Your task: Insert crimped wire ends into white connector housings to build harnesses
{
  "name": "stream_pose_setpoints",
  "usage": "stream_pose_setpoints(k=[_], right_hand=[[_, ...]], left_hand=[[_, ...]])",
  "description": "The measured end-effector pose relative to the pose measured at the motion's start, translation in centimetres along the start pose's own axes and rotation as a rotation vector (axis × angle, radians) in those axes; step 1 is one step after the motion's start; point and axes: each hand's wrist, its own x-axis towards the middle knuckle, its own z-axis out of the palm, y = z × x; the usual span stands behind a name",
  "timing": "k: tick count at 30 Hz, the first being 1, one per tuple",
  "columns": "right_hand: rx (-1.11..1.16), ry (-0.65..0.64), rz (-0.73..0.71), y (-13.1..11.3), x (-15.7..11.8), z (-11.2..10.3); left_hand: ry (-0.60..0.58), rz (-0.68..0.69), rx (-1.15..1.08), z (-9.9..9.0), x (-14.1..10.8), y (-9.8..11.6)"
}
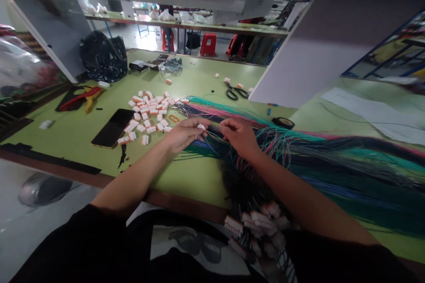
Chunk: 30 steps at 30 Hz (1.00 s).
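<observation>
My left hand (pixel 190 133) is closed around a small white connector housing (pixel 201 127), which shows between thumb and fingers. Just right of it, my right hand (pixel 237 134) is pinched shut near a thin wire whose end is too small to make out clearly. Long bundles of green, pink, blue and black wires (pixel 318 146) run under and beyond both hands to the right. Left of my left hand lies a loose pile of white and orange connector housings (pixel 151 108). Finished-looking clusters of wired connectors (pixel 262 221) hang at the table's front edge by my body.
A phone (pixel 113 128) lies left of the pile, with red and yellow pliers (pixel 83 97) farther left. Black scissors (pixel 236 92) and a roll of black tape (pixel 283 123) are behind the wires. A dark bag (pixel 103 56) stands at the back left; a white panel (pixel 299 48) rises at the right.
</observation>
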Motion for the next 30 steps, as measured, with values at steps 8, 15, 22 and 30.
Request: stream_pose_setpoints(k=[8,15,22,30], right_hand=[[0.112,-0.103,0.033,-0.5,-0.3,0.5],[0.132,-0.087,0.052,-0.3,-0.2,0.9],[0.021,-0.015,0.007,-0.7,-0.3,1.0],[-0.012,-0.030,0.013,-0.9,-0.3,1.1]], left_hand=[[0.129,-0.127,-0.169,-0.9,1.1,-1.3],[0.150,-0.178,-0.300,-0.3,1.4,-2.0],[0.107,-0.152,-0.199,-0.2,1.1,-1.9],[0.136,-0.074,-0.138,0.5,0.8,-2.0]])
